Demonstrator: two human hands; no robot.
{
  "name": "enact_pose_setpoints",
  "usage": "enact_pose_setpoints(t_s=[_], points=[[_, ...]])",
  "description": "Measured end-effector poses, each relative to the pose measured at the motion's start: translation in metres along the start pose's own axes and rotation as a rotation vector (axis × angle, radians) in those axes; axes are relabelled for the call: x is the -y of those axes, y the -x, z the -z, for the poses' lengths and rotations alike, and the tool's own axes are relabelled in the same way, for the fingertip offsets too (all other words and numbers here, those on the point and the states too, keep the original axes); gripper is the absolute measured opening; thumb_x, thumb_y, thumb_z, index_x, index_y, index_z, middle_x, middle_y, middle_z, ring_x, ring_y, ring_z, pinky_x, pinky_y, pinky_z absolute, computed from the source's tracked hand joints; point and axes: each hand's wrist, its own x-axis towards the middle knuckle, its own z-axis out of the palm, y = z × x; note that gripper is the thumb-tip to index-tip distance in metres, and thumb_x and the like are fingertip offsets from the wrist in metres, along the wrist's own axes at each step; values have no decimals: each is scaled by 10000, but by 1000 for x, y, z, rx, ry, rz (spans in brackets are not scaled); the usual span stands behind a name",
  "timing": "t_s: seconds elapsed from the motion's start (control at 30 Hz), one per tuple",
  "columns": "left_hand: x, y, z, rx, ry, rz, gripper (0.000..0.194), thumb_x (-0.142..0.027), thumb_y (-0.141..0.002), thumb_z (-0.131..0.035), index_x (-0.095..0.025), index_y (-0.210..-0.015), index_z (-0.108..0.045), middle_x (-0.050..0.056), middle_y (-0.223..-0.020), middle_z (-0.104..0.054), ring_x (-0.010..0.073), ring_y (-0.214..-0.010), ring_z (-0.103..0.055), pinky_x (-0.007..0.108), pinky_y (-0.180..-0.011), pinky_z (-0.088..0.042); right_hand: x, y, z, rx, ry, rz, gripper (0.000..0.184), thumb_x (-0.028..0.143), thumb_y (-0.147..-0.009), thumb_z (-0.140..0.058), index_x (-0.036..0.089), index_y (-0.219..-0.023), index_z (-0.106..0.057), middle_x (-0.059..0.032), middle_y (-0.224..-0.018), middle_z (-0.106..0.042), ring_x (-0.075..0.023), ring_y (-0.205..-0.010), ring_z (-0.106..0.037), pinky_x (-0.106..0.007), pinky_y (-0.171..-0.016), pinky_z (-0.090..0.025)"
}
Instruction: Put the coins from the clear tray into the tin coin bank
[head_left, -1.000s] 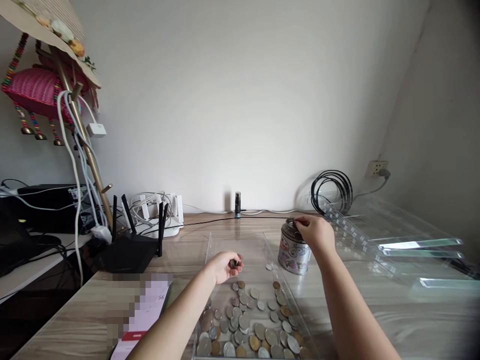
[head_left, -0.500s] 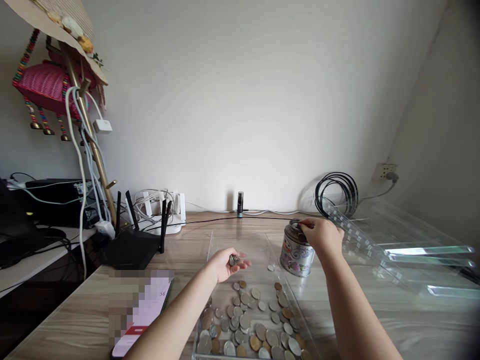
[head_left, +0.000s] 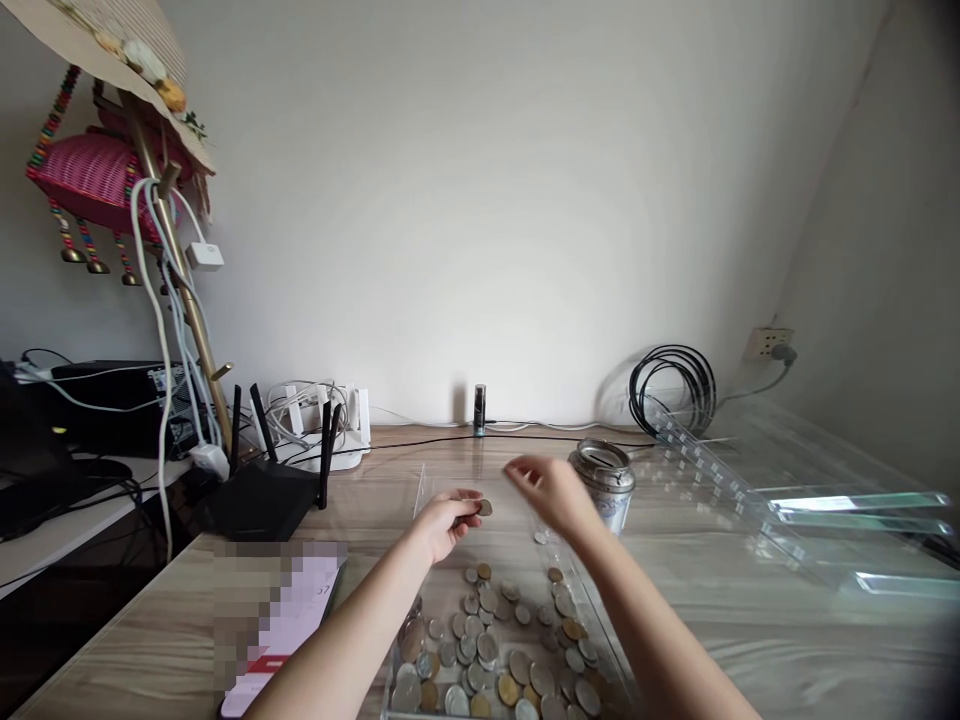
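Observation:
My left hand (head_left: 447, 528) is closed around a few coins, and one coin (head_left: 484, 508) sticks out at its fingertips. Just to the right, my right hand (head_left: 551, 490) hangs in the air, a little blurred, its fingers slightly apart with no coin visible in them. Behind that hand stands a round tin coin bank (head_left: 621, 505) with a slot in its metal lid and a floral pattern, partly hidden by the hand. Many silver and gold-coloured coins (head_left: 487, 648) lie spread in a clear plastic tray (head_left: 427, 485) below both hands.
A phone (head_left: 300, 620) lies left of the tray, beyond it a black router (head_left: 262, 498) and a white router (head_left: 349, 445). Clear acrylic panels (head_left: 795, 500) and a coil of black cable (head_left: 673, 390) sit at the right. A small dark bottle (head_left: 480, 410) stands by the wall.
My right hand has left the tin's lid and moved left toward my left hand, uncovering the slot. A coin now shows at my left fingertips, with the fingers drawn in.

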Motion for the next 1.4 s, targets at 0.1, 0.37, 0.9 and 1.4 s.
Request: enact_pose_setpoints(t_s=[0.1,0.37,0.9,1.4], points=[[1,0,0,7,23,-17,215,-97,-641,-571,-103,-855,-552,35,-678,-606,39,-494,-542,84,-356,-324,15,7,-33,238,-28,35,256,390,-701,-439,214,-724,-623,-16,-661,-606,-112,-557,-507,-207,-493,-326],[-3,8,-4,93,117,161,207,-11,-681,-394,-28,-846,-518,164,-805,-608,168,-776,-595,143,-538,-458,-17,-9,22,-271,219,-105,247,335,-728,-398,251,-807,-616,-5,-810,-619,-136,-723,-524,-224,-570,-344],[0,5,-1,94,-41,0,236,-115,-649,-566,-115,-883,-532,93,-836,-617,106,-640,-596,115,-431,-382,-20,-8,25,-285,148,-18,274,348,-725,-396,206,-810,-615,-29,-772,-608,-130,-689,-521,-226,-604,-366],[3,1,1,75,58,147,151,-161,-744,-451,-56,-815,-533,130,-715,-618,155,-717,-605,133,-508,-455,-1,-5,-7,-25,83,93,318,239,-734,-406,262,-1020,-544,-13,-823,-617,-128,-709,-526,-214,-599,-357]])
